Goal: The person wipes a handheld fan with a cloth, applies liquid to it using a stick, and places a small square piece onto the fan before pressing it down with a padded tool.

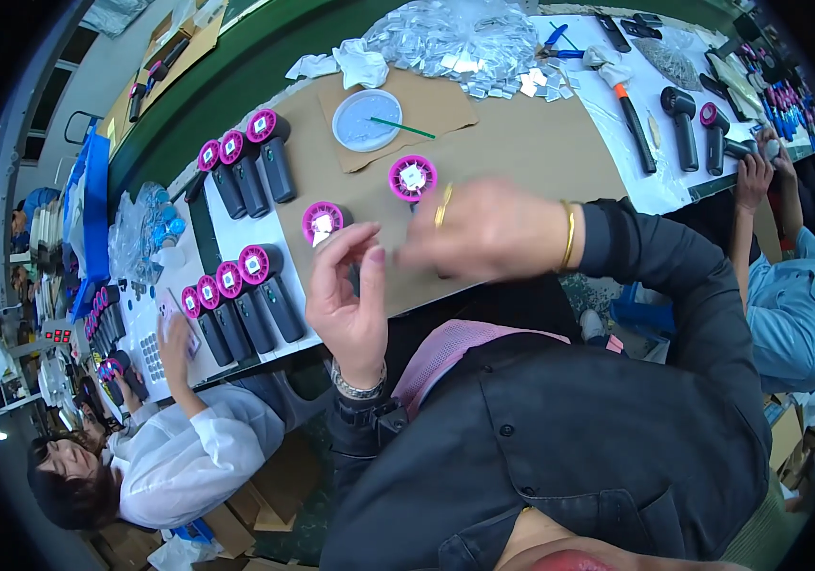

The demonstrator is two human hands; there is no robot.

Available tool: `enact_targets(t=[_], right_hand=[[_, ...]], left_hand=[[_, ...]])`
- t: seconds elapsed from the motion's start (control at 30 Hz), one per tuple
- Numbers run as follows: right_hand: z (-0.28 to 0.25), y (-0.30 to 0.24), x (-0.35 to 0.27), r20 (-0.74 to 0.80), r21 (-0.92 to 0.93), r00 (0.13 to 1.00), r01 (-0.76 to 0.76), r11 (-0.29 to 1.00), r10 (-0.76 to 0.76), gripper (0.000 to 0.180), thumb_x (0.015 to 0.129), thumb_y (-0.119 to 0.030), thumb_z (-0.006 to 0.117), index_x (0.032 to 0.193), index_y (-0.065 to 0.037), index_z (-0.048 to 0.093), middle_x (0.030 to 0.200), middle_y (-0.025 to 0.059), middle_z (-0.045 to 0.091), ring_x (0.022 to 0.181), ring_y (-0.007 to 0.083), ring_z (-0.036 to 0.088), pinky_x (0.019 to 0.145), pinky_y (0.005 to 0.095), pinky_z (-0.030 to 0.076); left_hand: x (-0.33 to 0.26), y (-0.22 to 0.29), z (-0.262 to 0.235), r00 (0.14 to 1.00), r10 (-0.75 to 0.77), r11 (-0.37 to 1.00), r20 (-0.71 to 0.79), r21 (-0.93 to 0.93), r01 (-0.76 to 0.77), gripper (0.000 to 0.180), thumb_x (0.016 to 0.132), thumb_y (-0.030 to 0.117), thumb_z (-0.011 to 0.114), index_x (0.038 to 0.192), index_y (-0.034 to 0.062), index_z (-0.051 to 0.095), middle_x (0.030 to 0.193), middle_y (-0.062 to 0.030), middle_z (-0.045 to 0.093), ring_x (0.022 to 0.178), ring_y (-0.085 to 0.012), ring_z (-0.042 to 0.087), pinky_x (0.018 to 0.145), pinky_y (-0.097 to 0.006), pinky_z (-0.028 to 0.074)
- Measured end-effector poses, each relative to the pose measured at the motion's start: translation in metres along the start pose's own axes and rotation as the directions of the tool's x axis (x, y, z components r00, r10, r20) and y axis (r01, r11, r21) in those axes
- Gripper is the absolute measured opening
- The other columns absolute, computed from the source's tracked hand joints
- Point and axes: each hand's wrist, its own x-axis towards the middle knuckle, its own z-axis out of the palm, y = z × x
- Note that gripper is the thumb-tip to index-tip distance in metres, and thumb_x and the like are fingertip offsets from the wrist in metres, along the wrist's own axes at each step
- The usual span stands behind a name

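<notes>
On the near side of the dish [355, 119], the left hand [348, 309] was raised with its fingers curled and thumb drawn close, the gap narrow; I could not tell whether anything was pinched there. The right hand [483, 228], nearer and to the right of the dish, was blurred, so its fingers' grip could not be told either. Just past them, one pink-ringed device [322, 222] lay near-left of the dish and another pink-ringed device [412, 171] near-right. A low sweep of that blurred hand might have nudged the right one askew or dislodged the white piece on its face; a bump to the green stick [403, 127], which crossed the dish's rim, could have flicked it out. Both ring faces looked upward, heads toward the dish side. The right one's long axis seemed to run from its head back toward the person, its handle mostly hidden; the left one's handle was too covered to judge.
</notes>
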Motion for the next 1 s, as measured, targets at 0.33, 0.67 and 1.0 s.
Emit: enact_targets(t=[0.33,0.67,1.0], right_hand=[[-0.018,0.171,0.013,-0.305,-0.159,0.684,-0.723,0.672,0.663,0.027,0.097,-0.028,0.073,0.113,-0.007,0.078,0.081,0.0138,0.074,0.075,0.0318,0.072,0.072,0.0426,0.057],[0.019,0.277,0.058,-0.233,-0.085,0.538,-0.841,0.534,0.81,0.03,0.089,-0.028,0.081,0.109,-0.005,0.079,0.091,0.0132,0.079,0.083,0.0283,0.076,0.079,0.0368,0.059],[-0.013,0.197,0.025,-0.245,-0.112,0.737,-0.667,0.737,0.63,0.034,0.091,-0.033,0.081,0.109,-0.005,0.076,0.089,0.012,0.077,0.08,0.0293,0.075,0.075,0.0373,0.059]], left_hand=[[-0.007,-0.047,0.008,0.993,-0.03,0.933,0.111,0.36,-0.012,0.009,0.095,-0.003,0.075,0.103,-0.0027,0.071,0.09,-0.0083,0.068,0.071,-0.0114,0.063,0.063,-0.025,0.05],[-0.016,-0.063,-0.004,0.987,-0.115,0.921,0.112,0.385,0.064,0.008,0.099,0.002,0.073,0.105,-0.0034,0.073,0.086,-0.004,0.069,0.07,-0.0058,0.062,0.062,-0.021,0.049],[-0.009,-0.056,-0.004,0.989,-0.129,0.928,0.071,0.361,0.095,0.008,0.095,-0.001,0.077,0.101,-0.0019,0.071,0.083,-0.0068,0.067,0.065,-0.0117,0.062,0.06,-0.026,0.049]])
